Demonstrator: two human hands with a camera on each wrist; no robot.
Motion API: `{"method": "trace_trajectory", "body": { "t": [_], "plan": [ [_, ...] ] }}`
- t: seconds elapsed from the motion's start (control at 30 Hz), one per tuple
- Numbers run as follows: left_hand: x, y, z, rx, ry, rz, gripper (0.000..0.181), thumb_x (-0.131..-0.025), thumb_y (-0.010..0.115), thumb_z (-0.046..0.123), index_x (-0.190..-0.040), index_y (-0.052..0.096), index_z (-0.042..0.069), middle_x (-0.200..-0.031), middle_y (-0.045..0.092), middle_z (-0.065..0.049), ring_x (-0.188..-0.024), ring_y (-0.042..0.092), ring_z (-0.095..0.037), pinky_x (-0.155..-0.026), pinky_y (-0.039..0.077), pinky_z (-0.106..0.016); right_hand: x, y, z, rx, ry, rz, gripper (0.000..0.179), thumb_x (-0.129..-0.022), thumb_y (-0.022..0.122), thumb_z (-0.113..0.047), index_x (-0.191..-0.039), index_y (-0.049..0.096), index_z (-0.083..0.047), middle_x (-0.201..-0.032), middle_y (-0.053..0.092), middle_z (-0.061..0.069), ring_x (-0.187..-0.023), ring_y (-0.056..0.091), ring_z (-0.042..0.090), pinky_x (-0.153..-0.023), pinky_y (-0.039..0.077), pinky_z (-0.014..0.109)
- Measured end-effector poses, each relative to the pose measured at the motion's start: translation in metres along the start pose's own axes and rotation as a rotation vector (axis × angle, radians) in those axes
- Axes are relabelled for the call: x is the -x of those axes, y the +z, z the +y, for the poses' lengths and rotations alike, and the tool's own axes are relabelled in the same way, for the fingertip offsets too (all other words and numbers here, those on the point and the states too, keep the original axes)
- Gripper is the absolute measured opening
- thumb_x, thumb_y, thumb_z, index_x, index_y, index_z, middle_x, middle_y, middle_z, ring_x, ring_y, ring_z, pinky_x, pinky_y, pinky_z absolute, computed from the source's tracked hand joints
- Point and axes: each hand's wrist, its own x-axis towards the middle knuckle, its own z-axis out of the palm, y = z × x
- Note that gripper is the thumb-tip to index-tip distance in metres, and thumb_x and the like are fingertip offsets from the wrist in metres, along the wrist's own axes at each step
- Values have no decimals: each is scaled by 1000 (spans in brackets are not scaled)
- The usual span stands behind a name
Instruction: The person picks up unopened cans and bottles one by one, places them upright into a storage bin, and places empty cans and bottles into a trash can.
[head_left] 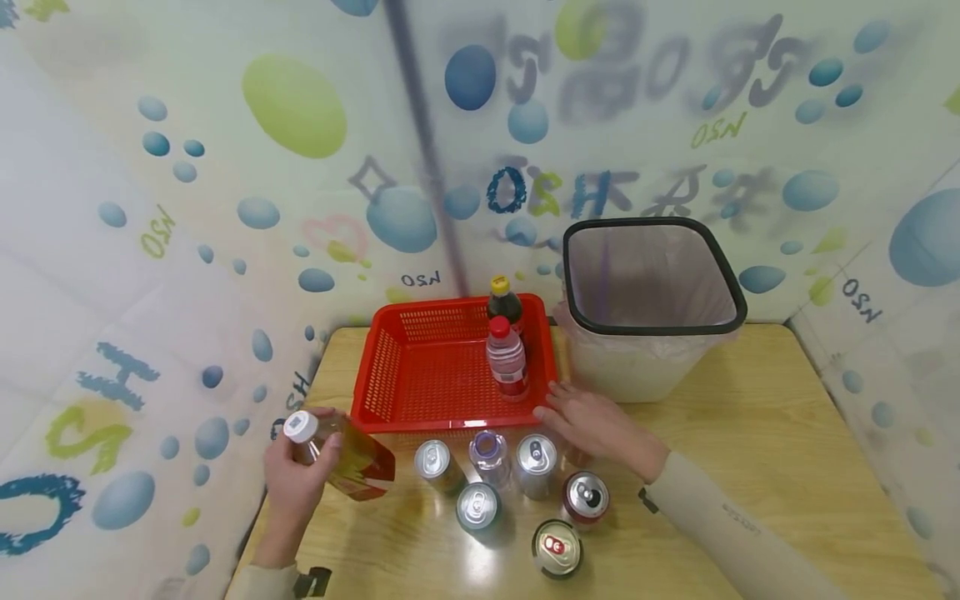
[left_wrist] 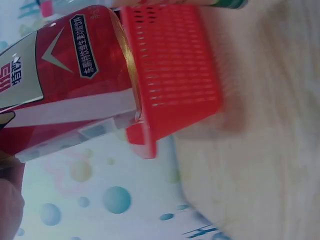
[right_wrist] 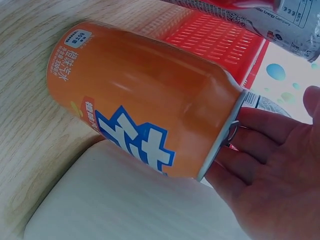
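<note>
My left hand [head_left: 296,483] grips a bottle [head_left: 367,471] with a white cap, amber contents and a red label. It is tilted, cap toward me, beside the front left corner of a red plastic basket [head_left: 435,425]. In the left wrist view its red label [left_wrist: 100,60] overlaps the basket's rim. My right hand [head_left: 596,425] is by the basket's front right corner, fingers extended. An orange soda can [right_wrist: 150,100] stands beneath it, the fingers near its top; whether they touch cannot be told. A red-capped clear bottle [head_left: 507,362] and a yellow-capped dark bottle [head_left: 505,307] stand in the basket.
In front of the basket stand several drink cans, among them a silver can [head_left: 536,462], a green can [head_left: 477,510] and a red-tabbed can [head_left: 557,550], plus an uncapped clear bottle [head_left: 490,458]. A black-rimmed bin [head_left: 630,367] with a liner stands at the back right.
</note>
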Motion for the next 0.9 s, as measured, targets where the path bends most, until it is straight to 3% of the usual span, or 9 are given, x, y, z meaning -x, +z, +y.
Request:
{"method": "trace_trajectory", "body": {
  "t": [0.2,0.3,0.43,0.67,0.9],
  "plan": [
    [-26,7,20,232,199,-4,35,-75,59,-23,-109,55,-29,-107,73,-19,-99,72,-21,-94,55,-22,0,0,2,1,-10,2,59,-109,44,-48,-144,61,-3,-152,50,25,-143,45,44,-115,39,56],
    [-39,17,30,311,228,-5,36,-77,58,-23,-112,55,-28,-110,72,-21,-102,70,-26,-96,55,-25,0,0,3,1,-19,3,58,-109,45,-48,-143,62,-4,-151,50,26,-142,46,44,-115,39,56],
    [-56,34,35,330,190,-4,36,-80,57,-23,-115,55,-26,-113,70,-19,-107,68,-29,-99,54,-29,0,-1,4,1,-25,0,57,-109,45,-47,-142,63,-4,-151,51,26,-141,48,44,-114,40,56],
    [-89,68,27,188,110,-76,34,-89,64,-12,-121,56,-18,-120,68,-12,-109,63,-23,-97,54,-24,0,-3,4,-3,-35,-2,55,-109,47,-45,-141,64,-4,-150,52,26,-138,51,44,-113,42,56],
    [-110,93,12,115,-66,-116,31,-98,63,1,-127,57,-9,-123,66,-9,-113,61,-19,-99,51,-22,0,-3,3,-10,-52,1,51,-110,46,-41,-140,64,-3,-149,53,26,-136,53,43,-112,43,55]
  ]
}}
